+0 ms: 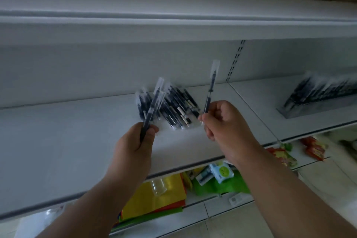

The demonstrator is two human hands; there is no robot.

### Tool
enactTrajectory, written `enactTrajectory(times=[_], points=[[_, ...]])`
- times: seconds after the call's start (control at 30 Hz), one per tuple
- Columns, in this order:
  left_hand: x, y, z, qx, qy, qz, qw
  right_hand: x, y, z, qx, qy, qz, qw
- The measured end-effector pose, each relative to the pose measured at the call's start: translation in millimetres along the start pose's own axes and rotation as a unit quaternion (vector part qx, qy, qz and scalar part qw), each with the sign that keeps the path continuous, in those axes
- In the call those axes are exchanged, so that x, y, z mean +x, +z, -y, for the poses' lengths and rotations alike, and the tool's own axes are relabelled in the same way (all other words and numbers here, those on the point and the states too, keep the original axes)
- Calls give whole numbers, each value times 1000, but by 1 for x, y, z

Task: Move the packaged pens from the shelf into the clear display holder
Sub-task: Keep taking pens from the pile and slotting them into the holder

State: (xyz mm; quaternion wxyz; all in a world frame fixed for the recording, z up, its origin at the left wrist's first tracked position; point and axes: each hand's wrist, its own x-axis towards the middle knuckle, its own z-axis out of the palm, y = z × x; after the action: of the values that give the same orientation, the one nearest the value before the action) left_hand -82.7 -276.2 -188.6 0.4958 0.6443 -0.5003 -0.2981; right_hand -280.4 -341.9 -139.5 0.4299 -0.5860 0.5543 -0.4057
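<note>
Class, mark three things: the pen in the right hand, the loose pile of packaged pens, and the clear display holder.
Pen in right hand [210, 91], head view, mid barrel.
Pile of packaged pens [173, 106], head view, pile's centre.
Clear display holder [316, 108], head view, front wall.

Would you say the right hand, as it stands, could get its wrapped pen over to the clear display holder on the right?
Probably yes: the right hand holds one wrapped black pen, and bare white shelf lies between it and the clear display holder.
</note>
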Motion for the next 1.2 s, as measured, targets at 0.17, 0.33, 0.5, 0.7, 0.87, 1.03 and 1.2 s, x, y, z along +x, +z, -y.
enactTrajectory(times=[0.17, 0.33, 0.5, 0.7, 0.87, 1.03, 1.2], points=[[-9, 62, -24, -54, 0, 55, 997, -33, -71, -8, -11, -27, -85, 996], [-44, 150, -68, -75, 23, 119, 990, -73, -172, -23, -37, -44, -161, 985], [-99, 257, -111, -100, 15, 190, 977, -114, -287, -45, -86, -54, -204, 974], [-149, 378, -163, -121, 27, 247, 961, -139, -413, -85, -79, -32, -243, 966], [-152, 441, -185, -97, 33, 249, 963, -125, -480, -108, -81, -26, -253, 964], [-123, 505, -206, -104, 40, 261, 959, -81, -526, -129, -50, -18, -240, 969], [-93, 570, -240, -141, 38, 276, 950, -41, -577, -138, -48, 7, -228, 972]])
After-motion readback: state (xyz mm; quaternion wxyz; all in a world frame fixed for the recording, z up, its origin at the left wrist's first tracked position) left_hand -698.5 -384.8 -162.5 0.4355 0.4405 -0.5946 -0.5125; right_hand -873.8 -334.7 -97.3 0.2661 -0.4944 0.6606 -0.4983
